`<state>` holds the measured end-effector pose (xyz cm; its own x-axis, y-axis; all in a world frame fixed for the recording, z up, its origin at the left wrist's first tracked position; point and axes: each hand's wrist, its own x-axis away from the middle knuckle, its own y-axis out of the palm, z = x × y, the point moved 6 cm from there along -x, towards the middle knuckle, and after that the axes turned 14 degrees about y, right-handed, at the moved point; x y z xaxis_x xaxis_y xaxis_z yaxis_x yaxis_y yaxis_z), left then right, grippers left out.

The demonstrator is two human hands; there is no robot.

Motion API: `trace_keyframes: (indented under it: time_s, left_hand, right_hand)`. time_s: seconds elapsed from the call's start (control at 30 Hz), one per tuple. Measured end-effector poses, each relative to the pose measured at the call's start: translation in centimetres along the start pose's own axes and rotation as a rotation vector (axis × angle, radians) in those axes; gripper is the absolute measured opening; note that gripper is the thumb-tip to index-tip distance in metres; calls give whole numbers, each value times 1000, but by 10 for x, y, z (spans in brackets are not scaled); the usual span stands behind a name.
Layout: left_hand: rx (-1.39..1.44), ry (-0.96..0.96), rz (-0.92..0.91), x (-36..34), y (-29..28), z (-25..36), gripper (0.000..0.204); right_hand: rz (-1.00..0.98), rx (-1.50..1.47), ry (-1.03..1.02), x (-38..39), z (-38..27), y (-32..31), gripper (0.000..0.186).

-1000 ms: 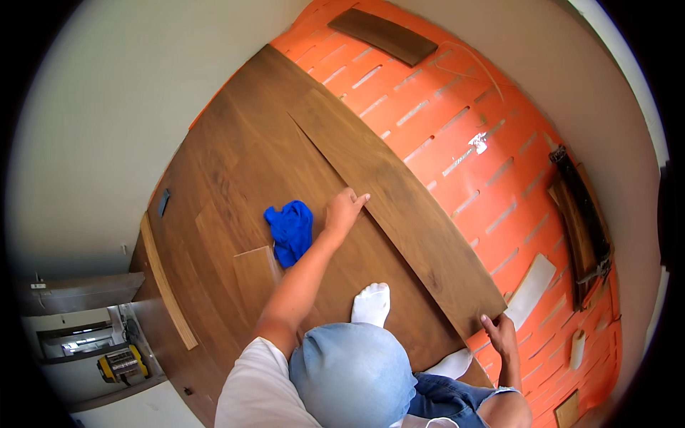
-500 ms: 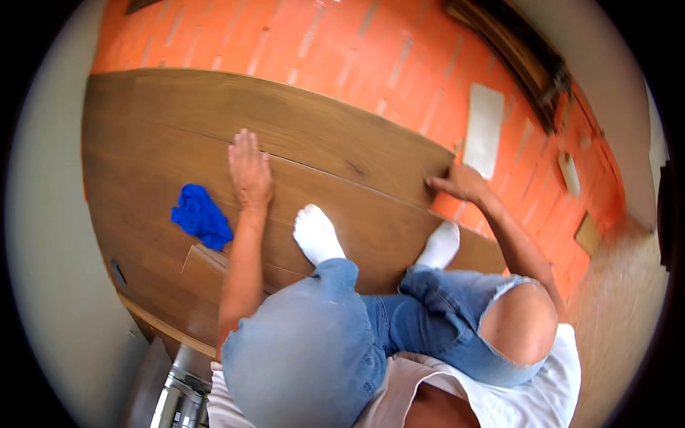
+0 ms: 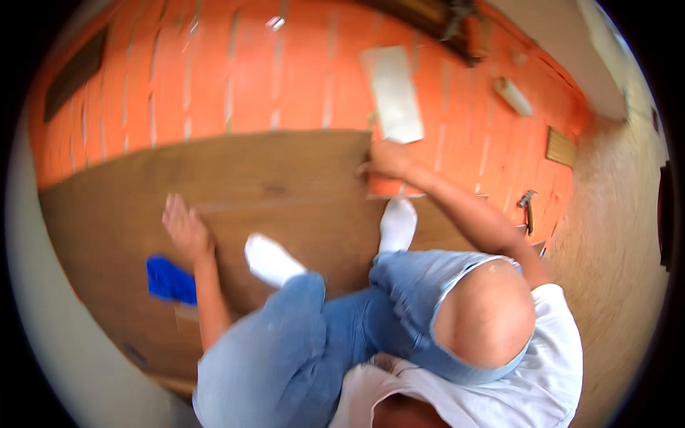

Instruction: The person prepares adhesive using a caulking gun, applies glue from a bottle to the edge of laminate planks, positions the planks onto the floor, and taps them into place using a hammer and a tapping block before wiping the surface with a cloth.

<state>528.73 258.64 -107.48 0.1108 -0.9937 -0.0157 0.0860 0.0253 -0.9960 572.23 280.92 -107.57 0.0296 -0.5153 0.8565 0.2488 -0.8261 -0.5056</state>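
My left hand is spread, fingers extended, over the brown floor planks, to the right of a blue cloth. My right hand grips the end of the outermost plank where it meets the orange underlay, just below a white rectangular piece; its fingertips are blurred. My two white-socked feet rest on the planks between my hands, below the long plank.
A hammer lies to the right. A white roll, small board, dark board and long dark pieces lie on the underlay. A pale wall borders the left, bare pale floor the right.
The view has turned, bringing the hammer into sight. The open gap along the outer plank has narrowed to a faint seam. My left hand has gone from pinching its edge to spread flat.
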Motion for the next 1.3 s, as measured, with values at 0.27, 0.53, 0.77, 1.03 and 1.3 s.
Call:
trace_keyframes:
  time_s: [0.27, 0.53, 0.77, 1.03, 1.3]
  left_hand:
    - [-100, 36, -62, -15, 3, 3, 48]
    - [-173, 126, -93, 10, 11, -20, 49]
    - [-126, 121, -230, -7, -28, -13, 47]
    - [-57, 51, -517, -39, -38, 15, 64]
    - [101, 15, -571, -14, 1, 41, 69]
  right_hand:
    - [372, -623, 127, 67, 110, 6, 33]
    - [666, -680, 773, 116, 433, 110, 27]
    - [387, -393, 959, 124, 612, 195, 33]
    - [471, -344, 1072, 72, 769, 302, 48]
    - [302, -442, 1083, 82, 884, 319, 39]
